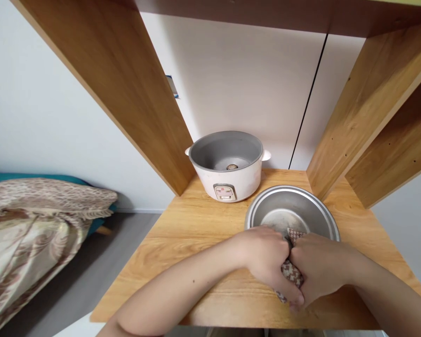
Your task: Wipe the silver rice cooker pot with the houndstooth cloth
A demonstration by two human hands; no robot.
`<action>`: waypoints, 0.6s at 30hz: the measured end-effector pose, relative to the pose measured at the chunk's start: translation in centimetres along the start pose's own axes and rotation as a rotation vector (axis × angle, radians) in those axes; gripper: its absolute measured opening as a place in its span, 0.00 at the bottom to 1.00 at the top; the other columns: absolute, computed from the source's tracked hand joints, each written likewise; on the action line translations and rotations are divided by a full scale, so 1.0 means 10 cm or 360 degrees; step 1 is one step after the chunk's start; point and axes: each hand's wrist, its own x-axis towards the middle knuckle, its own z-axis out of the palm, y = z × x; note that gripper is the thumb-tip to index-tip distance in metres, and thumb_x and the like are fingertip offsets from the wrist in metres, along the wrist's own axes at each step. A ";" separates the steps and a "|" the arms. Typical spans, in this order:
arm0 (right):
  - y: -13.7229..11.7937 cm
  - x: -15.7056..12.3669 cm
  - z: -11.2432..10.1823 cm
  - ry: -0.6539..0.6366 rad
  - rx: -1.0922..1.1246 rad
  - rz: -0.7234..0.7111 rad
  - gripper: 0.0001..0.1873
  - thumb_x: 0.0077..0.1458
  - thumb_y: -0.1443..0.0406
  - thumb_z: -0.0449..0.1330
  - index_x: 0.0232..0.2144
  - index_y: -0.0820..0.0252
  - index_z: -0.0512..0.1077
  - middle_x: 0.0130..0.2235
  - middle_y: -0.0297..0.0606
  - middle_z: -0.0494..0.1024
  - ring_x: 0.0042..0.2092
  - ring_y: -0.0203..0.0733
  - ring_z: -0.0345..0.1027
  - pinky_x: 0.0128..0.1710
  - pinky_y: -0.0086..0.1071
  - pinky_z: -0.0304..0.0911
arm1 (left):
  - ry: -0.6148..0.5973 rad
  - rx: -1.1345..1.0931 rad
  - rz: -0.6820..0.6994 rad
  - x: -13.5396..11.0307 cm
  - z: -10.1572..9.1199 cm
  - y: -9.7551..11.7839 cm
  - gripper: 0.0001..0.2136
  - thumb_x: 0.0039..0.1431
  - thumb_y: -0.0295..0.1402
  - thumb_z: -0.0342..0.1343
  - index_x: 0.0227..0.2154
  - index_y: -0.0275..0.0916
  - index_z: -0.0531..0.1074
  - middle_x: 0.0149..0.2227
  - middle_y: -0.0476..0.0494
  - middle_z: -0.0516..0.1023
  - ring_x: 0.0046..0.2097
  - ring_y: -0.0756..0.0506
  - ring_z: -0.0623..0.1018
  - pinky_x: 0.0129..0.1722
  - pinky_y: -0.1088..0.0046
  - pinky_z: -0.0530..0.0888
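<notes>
My left hand (266, 260) and my right hand (323, 269) are pressed together over the near rim of a metal inner pot (291, 215) on the wooden shelf (182, 243). Both are closed on a checked brown-and-white cloth (292, 274) bunched between them, which reaches over the pot's rim. Behind the pot stands a white rice cooker body (228, 166), lid off, with its grey heating well showing and its switch panel facing me.
Wooden side panels (126, 89) slant up on the left and right of the shelf, with a white wall behind. A bed with a patterned blanket (31, 220) lies at the lower left beside grey floor.
</notes>
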 end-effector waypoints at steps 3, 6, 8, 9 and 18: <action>0.01 -0.01 0.03 0.0042 -0.0031 -0.0019 0.25 0.40 0.43 0.66 0.31 0.55 0.81 0.33 0.38 0.82 0.36 0.50 0.74 0.34 0.36 0.63 | 0.0040 -0.0007 0.0023 0.00 0.01 -0.01 0.31 0.40 0.68 0.56 0.23 0.41 0.81 0.23 0.42 0.81 0.24 0.43 0.76 0.24 0.66 0.69; 0.02 -0.01 0.04 0.0063 -0.0033 -0.0042 0.25 0.40 0.43 0.66 0.32 0.55 0.81 0.33 0.39 0.82 0.37 0.51 0.74 0.36 0.36 0.63 | 0.0051 -0.0010 0.0039 0.00 0.01 -0.01 0.31 0.41 0.68 0.57 0.22 0.41 0.81 0.23 0.42 0.81 0.23 0.43 0.76 0.24 0.67 0.69; 0.02 -0.01 0.04 0.0054 -0.0036 -0.0048 0.25 0.41 0.43 0.66 0.31 0.55 0.81 0.33 0.39 0.82 0.37 0.50 0.74 0.37 0.37 0.64 | 0.0039 0.0000 0.0031 0.00 0.01 -0.01 0.31 0.41 0.68 0.56 0.22 0.41 0.81 0.23 0.42 0.81 0.23 0.43 0.75 0.23 0.67 0.68; 0.02 -0.01 0.03 0.0050 -0.0032 -0.0050 0.25 0.41 0.43 0.66 0.31 0.55 0.81 0.33 0.39 0.82 0.37 0.50 0.74 0.37 0.36 0.64 | 0.0029 0.0006 0.0022 -0.01 0.00 -0.01 0.31 0.41 0.68 0.56 0.22 0.41 0.81 0.23 0.42 0.81 0.23 0.44 0.75 0.23 0.67 0.68; 0.02 -0.01 0.04 0.0077 0.0001 -0.0075 0.25 0.42 0.42 0.65 0.30 0.55 0.81 0.30 0.38 0.81 0.34 0.48 0.73 0.36 0.36 0.63 | 0.0017 -0.0005 0.0016 0.00 0.00 -0.01 0.32 0.40 0.69 0.55 0.21 0.41 0.79 0.23 0.42 0.80 0.22 0.44 0.73 0.23 0.67 0.67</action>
